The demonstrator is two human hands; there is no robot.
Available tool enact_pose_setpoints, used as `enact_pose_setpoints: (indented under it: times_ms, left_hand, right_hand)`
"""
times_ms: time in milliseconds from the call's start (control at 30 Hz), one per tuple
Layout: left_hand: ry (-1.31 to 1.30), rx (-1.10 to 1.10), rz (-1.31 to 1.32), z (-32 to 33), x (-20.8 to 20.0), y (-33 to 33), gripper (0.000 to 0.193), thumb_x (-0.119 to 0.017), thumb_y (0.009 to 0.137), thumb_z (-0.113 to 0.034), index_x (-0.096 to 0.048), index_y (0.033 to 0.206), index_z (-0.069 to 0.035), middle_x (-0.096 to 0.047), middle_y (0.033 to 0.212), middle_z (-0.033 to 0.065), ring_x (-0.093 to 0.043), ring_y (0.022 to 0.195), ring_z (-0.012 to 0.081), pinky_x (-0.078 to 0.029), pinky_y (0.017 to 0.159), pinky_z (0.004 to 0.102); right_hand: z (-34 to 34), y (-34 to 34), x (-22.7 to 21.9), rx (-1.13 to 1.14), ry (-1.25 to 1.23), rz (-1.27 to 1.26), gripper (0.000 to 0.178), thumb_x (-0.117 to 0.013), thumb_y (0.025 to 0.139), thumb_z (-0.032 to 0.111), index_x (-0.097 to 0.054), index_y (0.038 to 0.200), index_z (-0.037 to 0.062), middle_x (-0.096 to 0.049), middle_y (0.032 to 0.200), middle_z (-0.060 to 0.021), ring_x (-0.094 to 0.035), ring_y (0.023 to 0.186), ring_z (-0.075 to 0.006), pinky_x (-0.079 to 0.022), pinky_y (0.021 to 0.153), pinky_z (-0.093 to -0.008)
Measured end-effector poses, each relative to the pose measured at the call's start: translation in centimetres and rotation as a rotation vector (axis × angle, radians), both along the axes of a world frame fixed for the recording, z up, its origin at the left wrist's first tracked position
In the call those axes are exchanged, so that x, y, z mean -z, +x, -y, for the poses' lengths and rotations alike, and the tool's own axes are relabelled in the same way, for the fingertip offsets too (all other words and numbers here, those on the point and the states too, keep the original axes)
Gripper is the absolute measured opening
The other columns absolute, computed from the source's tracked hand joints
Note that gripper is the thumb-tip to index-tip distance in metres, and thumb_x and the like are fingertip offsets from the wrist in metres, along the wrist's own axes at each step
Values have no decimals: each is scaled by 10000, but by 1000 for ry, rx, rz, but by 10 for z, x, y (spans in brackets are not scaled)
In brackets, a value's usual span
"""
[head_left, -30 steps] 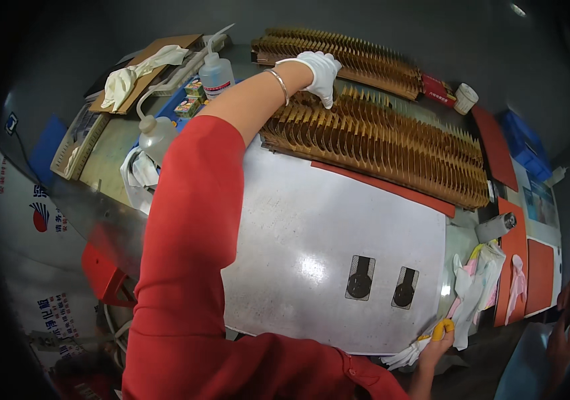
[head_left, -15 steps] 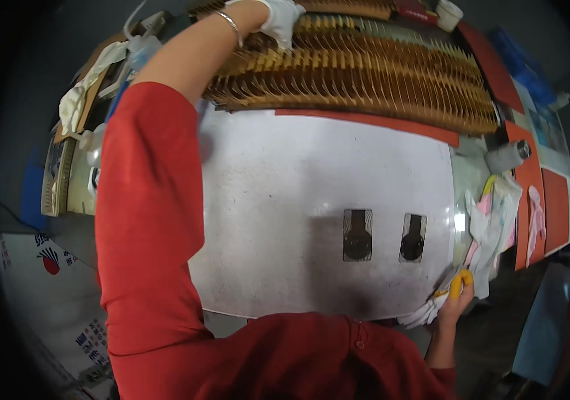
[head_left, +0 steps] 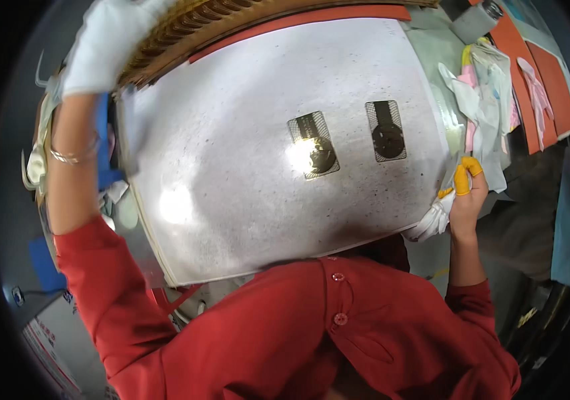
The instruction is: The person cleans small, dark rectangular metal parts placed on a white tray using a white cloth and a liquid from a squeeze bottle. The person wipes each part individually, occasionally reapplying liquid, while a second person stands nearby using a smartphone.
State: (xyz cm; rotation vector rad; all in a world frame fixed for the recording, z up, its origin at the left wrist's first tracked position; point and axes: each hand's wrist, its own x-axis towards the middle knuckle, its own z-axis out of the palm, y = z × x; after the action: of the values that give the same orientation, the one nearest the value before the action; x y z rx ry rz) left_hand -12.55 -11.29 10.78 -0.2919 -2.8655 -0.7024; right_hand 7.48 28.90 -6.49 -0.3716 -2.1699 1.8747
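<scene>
My left hand (head_left: 108,43), in a white glove, is raised at the upper left beside the near edge of a brown ridged rack (head_left: 198,33). It is blurred and its fingers run toward the top edge, so their grip is unclear. At the right edge of the white work sheet (head_left: 245,207), my right hand (head_left: 470,193) wears yellow finger cots. Its fingers are closed on a crumpled white glove (head_left: 434,219). Two thin mesh-edged plates with dark keyhole-shaped middles lie on the sheet: a left plate (head_left: 322,159) catching glare and a right plate (head_left: 386,133).
Crumpled gloves and a pink-and-white cloth (head_left: 492,87) lie right of the sheet, below a grey bottle (head_left: 477,21). Orange boards (head_left: 545,80) lie farther right. Blue plastic (head_left: 106,150) and a pale glove (head_left: 37,163) are on the left.
My left hand has come back from the rack's far part toward the left. The view has shifted, so the plates appear higher. My right hand stays at the sheet's right edge with the glove.
</scene>
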Motion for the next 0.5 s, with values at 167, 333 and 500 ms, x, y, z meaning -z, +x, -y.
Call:
enact_pose_setpoints:
  times_ms: [167,333,500]
  left_hand:
    - [-164,304,150,-64,77,138,890,-786,543,-403,-394,1242,-18,-490,1172,171,-490,1064,294,-389,905,369]
    - [-135,220,66,-87,123,154,885,-732,567,-401,-324,1265,-41,-453,1193,178,-419,1116,327,-315,934,415]
    - [-198,195,99,-100,128,146,789,-685,615,-363,-333,1249,-52,-479,1077,198,-445,1054,345,-294,939,448]
  right_hand:
    - [2,-1,-4,-24,-84,-19,167,-544,854,133,-535,953,-1,-490,781,18,-419,662,-35,-381,553,-176]
    - [4,-4,-6,-68,-75,-27,173,-557,854,166,-538,940,18,-474,740,21,-423,550,-40,-388,462,-193]
    - [0,-3,-3,-70,-50,-39,191,-554,855,185,-537,953,21,-485,729,18,-435,534,-46,-392,450,-197]
